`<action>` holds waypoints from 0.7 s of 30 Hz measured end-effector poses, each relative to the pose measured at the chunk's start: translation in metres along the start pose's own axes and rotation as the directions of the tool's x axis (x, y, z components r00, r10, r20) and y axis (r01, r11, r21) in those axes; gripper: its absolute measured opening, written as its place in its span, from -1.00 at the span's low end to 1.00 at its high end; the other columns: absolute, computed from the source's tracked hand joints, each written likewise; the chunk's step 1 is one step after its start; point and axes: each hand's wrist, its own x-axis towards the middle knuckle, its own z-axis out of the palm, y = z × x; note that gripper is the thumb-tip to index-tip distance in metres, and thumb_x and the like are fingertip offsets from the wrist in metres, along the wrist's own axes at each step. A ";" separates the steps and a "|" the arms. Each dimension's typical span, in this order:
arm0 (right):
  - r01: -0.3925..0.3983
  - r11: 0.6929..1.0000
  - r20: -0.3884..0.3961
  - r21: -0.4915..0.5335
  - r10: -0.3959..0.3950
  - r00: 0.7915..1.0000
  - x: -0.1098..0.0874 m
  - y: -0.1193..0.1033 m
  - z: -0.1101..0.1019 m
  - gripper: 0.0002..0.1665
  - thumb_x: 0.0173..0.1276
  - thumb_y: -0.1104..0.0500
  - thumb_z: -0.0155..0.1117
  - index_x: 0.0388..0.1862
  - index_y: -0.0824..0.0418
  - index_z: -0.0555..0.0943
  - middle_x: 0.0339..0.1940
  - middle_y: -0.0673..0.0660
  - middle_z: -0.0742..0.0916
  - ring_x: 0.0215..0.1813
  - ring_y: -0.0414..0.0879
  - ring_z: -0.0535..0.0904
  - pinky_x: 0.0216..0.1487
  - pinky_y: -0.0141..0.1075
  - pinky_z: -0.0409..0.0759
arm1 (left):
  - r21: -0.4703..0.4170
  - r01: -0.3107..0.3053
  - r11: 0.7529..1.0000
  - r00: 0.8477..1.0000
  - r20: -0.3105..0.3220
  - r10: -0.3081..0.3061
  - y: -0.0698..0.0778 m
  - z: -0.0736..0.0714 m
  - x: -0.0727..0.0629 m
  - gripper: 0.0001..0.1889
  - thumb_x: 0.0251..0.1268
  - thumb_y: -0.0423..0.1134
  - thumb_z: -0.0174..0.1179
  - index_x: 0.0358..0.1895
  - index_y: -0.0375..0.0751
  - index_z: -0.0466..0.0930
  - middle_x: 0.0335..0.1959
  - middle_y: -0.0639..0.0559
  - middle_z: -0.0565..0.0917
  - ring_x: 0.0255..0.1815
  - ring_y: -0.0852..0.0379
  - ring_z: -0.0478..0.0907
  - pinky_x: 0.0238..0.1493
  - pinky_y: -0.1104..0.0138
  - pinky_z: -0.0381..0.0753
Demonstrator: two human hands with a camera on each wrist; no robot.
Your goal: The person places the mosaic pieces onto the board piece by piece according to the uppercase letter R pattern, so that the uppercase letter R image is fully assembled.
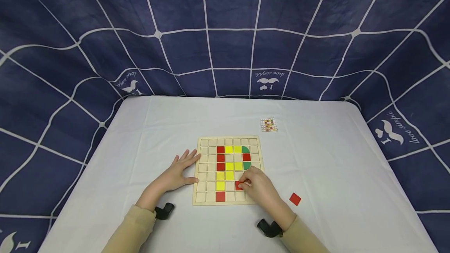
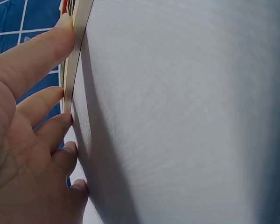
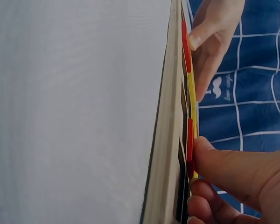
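Note:
A wooden grid board [image 1: 207,197] lies on the table, with red, yellow and green tiles set in some of its squares. My left hand [image 1: 179,173] rests at the board's left edge, fingers spread and fairly straight. In the left wrist view, the thumb and fingertips of that hand [image 2: 37,135] touch the wooden rim. Over the lower right part of the board, my right hand [image 1: 260,186] pinches a red square tile [image 1: 238,185] between thumb and fingers. The right wrist view has this tile [image 3: 190,147] sitting low at the board's surface, partly covered by the fingertips.
One loose red tile [image 1: 295,199] lies on the white tablecloth [image 1: 330,159], right of my right wrist. Beyond the board is a small card [image 1: 268,124] printed with a coloured grid pattern. Dark blue cloth [image 1: 232,50] with white lines hangs around the table.

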 end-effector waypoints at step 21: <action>-0.261 0.961 0.028 0.094 0.259 0.965 -0.034 0.057 -0.072 -0.71 0.27 0.15 0.41 -0.04 0.18 0.68 -0.23 -0.01 0.69 -0.21 -0.20 0.55 -0.27 -0.41 0.55 | -0.008 0.006 1.000 1.000 -0.009 -0.006 0.001 0.001 -0.001 -0.11 0.11 -0.14 0.44 0.52 -0.16 0.20 0.60 -0.12 0.05 0.63 -0.23 -0.22 0.56 -0.20 -0.34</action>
